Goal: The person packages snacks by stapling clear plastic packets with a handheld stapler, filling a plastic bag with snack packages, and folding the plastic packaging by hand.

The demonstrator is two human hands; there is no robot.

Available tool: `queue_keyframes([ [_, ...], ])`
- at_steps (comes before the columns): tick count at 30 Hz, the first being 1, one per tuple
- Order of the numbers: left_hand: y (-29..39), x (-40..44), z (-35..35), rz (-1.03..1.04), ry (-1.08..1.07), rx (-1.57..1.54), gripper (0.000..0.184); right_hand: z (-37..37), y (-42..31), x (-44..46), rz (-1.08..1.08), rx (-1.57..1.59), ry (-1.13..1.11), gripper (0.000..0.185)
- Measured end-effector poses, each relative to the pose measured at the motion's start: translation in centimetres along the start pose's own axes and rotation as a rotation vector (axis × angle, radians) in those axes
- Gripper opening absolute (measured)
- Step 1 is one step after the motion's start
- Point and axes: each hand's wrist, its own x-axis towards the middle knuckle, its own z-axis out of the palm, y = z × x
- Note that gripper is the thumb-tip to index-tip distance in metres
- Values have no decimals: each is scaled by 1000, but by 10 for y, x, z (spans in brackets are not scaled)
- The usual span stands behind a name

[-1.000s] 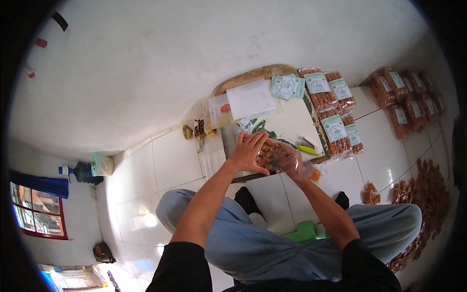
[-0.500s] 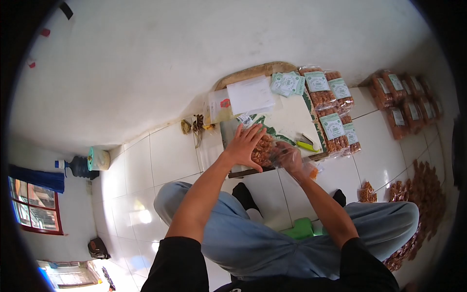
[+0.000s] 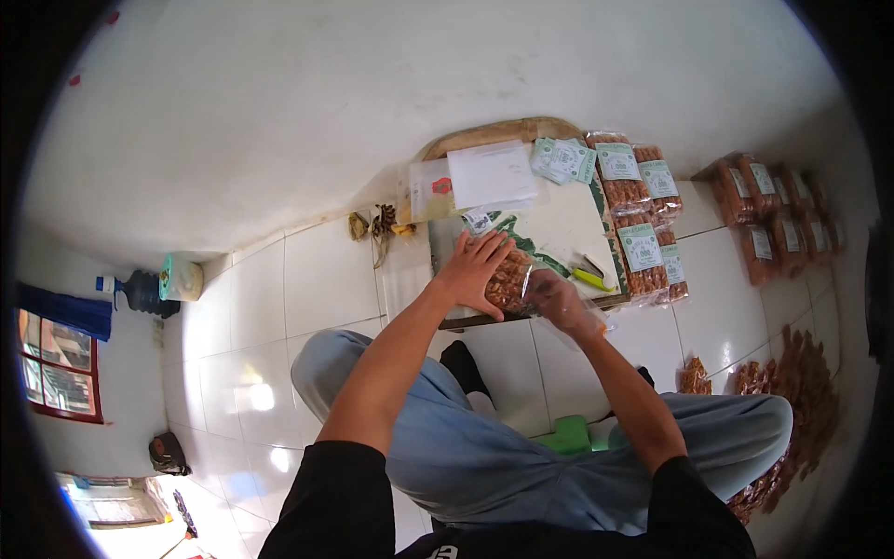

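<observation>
A clear plastic bag of brown, lumpy snack pieces [image 3: 508, 283] lies near the front edge of a low, pale-topped table [image 3: 559, 224]. My left hand [image 3: 468, 274] rests over the left part of the bag, fingers spread and thumb stretched toward me. At the bag's right end is my right hand [image 3: 557, 302], its fingers curled at the loose clear plastic, which partly covers them. A lime-green stapler [image 3: 590, 274] lies just right of that hand. Beyond the left fingertips sits a printed label [image 3: 479, 222], partly under the plastic.
White sheets [image 3: 492, 175] and green-white labels [image 3: 564, 160] lie at the table's back. Filled, labelled packs [image 3: 639, 244] line its right side, with more packs [image 3: 778, 210] by the wall. Loose snack bags [image 3: 805, 382] cover the floor at right. A green object [image 3: 568, 435] sits between my legs.
My right hand has shifted slightly at the bag's right end, and the plastic around it has moved. My left hand stays spread over the bag. The camera view has turned a little.
</observation>
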Motion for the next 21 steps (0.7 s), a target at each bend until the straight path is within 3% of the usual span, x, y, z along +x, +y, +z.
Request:
queue_keyframes([
  [2,0,-3,1,-5,14,-13,139,-3,-3,-1,91,99,-68,18],
  [4,3,-3,4,6,65,30,140,-2,2,-1,-30,190,-76,18],
  [8,5,-1,5,-13,49,52,140,-4,-4,4,-78,71,-98,19],
  [11,8,1,6,-31,35,94,140,0,-5,8,34,93,-114,22],
  [13,11,2,5,-57,22,92,141,2,-7,11,-122,-100,-79,25],
  [14,13,1,5,-57,20,90,141,2,-8,9,-121,-98,-80,25],
  [16,16,2,4,-76,25,98,143,0,-29,3,-43,-450,-5,29],
  [21,17,2,3,-90,25,101,145,3,-17,-3,-129,-425,28,28],
])
